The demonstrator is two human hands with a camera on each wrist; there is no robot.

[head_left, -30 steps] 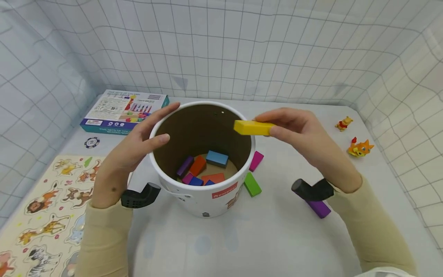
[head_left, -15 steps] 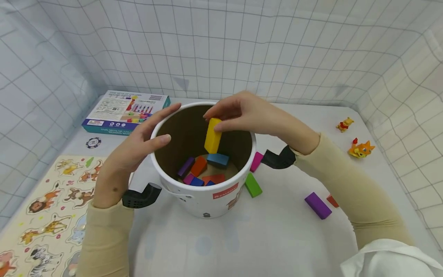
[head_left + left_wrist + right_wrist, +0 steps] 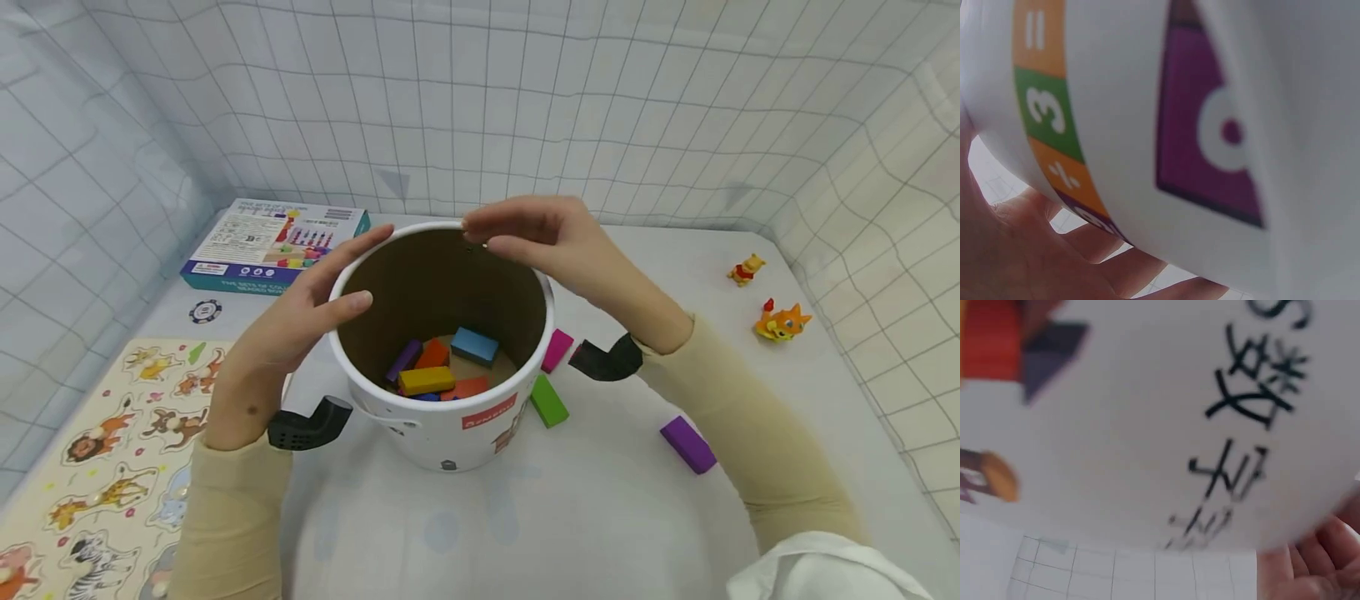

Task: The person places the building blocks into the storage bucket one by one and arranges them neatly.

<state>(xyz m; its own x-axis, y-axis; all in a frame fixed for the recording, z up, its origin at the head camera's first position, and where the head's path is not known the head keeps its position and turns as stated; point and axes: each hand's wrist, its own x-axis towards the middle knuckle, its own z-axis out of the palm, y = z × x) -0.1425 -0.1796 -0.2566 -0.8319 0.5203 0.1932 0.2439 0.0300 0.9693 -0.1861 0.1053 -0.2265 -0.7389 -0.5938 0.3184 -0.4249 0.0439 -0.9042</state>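
A white bucket [image 3: 442, 442] stands in the middle of the head view, with several coloured blocks on its floor. Among them a yellow block [image 3: 427, 381] lies on top, near a blue block [image 3: 474, 346] and a purple block [image 3: 405, 360]. My left hand [image 3: 288, 321] rests against the bucket's left side, thumb over the rim, other fingers extended along the outer wall. In the left wrist view those fingers [image 3: 1094, 240] spread beside printed numbers. Over the right back rim, my right hand [image 3: 551, 237] holds nothing, its thumb and fingers apart.
Outside the bucket on the right lie a pink block [image 3: 557, 350], a green block [image 3: 549, 402] and a purple block [image 3: 688, 445]. Two small figures [image 3: 780, 322] stand farther right. At left are a box [image 3: 273, 246], a round chip [image 3: 205, 311] and an animal puzzle board [image 3: 112, 442].
My right hand carried the yellow block from the right into the bucket and let it go. It has risen back to the rim. The left hand has stayed in place.
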